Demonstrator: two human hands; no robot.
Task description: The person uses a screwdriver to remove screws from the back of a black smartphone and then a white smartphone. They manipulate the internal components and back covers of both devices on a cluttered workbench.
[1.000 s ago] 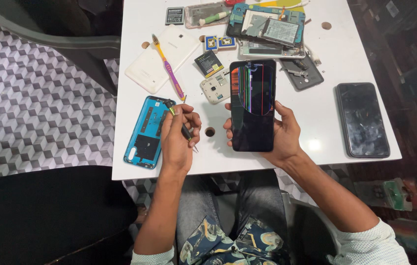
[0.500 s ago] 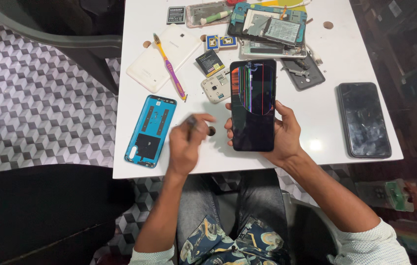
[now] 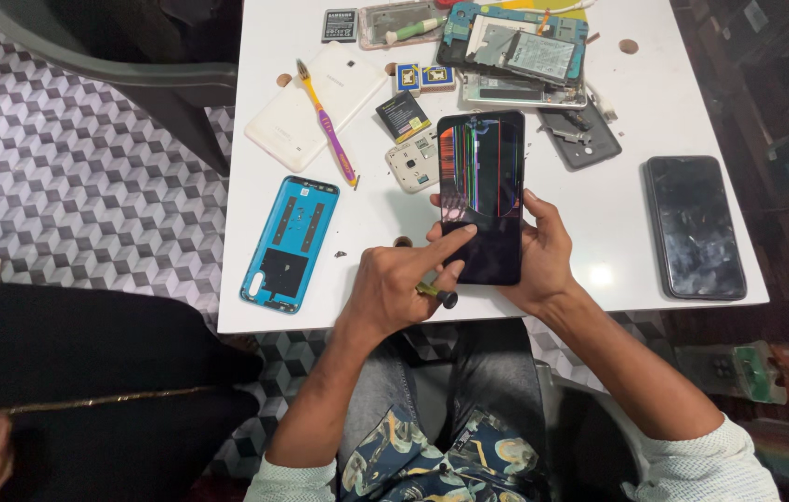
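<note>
Black phone (image 3: 480,200), screen showing red and green fault lines, sits upright in right hand (image 3: 536,256) over the table (image 3: 618,214) front edge, fingers wrapped round its sides. Left hand (image 3: 394,288) pins a small screwdriver (image 3: 436,294) in the palm, index tip touching the lower glass. Looks like a touch test on a damaged display. 1 blue back cover (image 3: 289,244) lies left, a second phone (image 3: 695,226) right.

Tall phone screen (image 3: 480,195) mid-worktop, black with red, orange and green vertical streaks across its upper half, second dark cracked phone screen (image 3: 695,226) lying flat at the right edge, two small blue-and-yellow square packets (image 3: 421,76) side by side near the top
</note>
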